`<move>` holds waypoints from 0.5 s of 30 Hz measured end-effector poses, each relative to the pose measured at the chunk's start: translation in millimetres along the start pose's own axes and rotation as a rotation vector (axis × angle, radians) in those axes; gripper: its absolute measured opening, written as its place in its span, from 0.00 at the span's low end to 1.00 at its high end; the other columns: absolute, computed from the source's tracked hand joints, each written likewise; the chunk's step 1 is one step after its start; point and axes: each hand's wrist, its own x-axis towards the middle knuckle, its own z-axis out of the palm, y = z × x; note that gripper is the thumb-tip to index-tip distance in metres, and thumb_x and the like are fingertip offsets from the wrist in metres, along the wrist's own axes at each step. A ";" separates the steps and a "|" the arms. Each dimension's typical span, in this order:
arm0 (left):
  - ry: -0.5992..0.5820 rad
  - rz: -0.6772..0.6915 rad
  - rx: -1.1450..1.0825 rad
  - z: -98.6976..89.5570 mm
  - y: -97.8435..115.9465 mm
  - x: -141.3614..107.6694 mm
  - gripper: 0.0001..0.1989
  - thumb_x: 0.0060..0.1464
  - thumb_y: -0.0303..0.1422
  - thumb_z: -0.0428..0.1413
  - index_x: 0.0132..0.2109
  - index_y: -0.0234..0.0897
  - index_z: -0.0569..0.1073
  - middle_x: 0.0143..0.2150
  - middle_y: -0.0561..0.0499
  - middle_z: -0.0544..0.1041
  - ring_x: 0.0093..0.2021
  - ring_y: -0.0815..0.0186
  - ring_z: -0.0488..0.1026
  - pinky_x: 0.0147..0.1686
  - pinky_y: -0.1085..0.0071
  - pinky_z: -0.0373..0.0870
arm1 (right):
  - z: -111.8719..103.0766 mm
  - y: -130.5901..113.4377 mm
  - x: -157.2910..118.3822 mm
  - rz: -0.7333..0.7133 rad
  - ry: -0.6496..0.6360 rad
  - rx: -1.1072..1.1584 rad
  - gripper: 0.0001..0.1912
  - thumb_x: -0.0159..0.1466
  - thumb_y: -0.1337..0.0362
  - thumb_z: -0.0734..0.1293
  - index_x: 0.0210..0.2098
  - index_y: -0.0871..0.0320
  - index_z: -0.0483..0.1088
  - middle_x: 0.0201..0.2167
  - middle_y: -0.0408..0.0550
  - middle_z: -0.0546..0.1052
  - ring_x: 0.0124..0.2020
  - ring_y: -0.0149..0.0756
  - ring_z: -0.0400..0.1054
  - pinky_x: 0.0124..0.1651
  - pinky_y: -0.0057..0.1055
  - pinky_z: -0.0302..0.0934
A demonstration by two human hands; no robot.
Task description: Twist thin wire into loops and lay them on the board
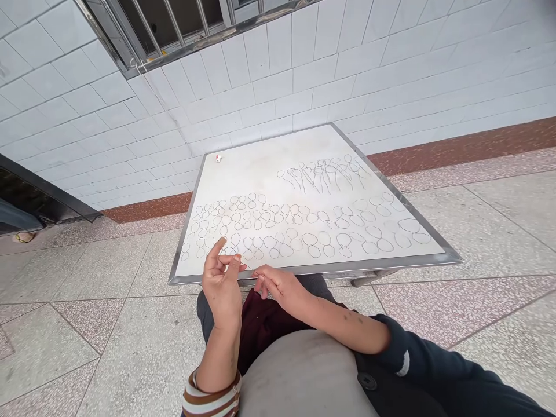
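Observation:
A thin dark wire (248, 267) runs between my two hands, just above the near edge of the white table (243, 168). My left hand (223, 286) pinches one part of it between thumb and fingertips, index finger raised. My right hand (280, 286) has its fingertips closed on the other end. Behind the left fingers, part of the wire is hard to tell from the loops on the table. Rows of wire loops (314, 238), many joined in pairs like a figure eight, cover the near half of the tabletop.
At the far right of the table lies a bunch of looped wires with long tails (324, 174). A small red-and-white item (218, 158) sits in the far left corner. Behind stand a tiled wall (269, 87) and a barred window (186, 23).

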 end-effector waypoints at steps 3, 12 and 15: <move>0.021 -0.003 -0.005 -1.2 0.0 0.1 0.23 0.49 0.32 0.62 0.54 0.42 0.73 0.28 0.59 0.70 0.28 0.72 0.72 0.38 0.70 0.74 | 2.4 4.0 -1.3 -0.012 0.006 0.049 0.18 0.73 0.56 0.49 0.47 0.55 0.65 0.32 0.42 0.75 0.21 0.26 0.69 0.37 0.30 0.65; 0.062 0.019 -0.049 -12.5 6.6 8.2 0.25 0.47 0.31 0.63 0.54 0.39 0.74 0.28 0.57 0.71 0.30 0.72 0.70 0.34 0.73 0.75 | 2.5 15.5 -7.7 -0.096 -0.106 -0.053 0.19 0.73 0.60 0.48 0.54 0.56 0.63 0.34 0.46 0.75 0.27 0.29 0.71 0.39 0.31 0.66; 0.081 0.009 -0.056 -16.2 6.2 10.3 0.25 0.46 0.31 0.64 0.54 0.39 0.74 0.28 0.57 0.71 0.29 0.73 0.70 0.33 0.72 0.75 | 0.9 14.3 -8.9 -0.130 -0.131 -0.109 0.18 0.73 0.61 0.48 0.53 0.57 0.64 0.33 0.46 0.75 0.26 0.29 0.70 0.36 0.30 0.65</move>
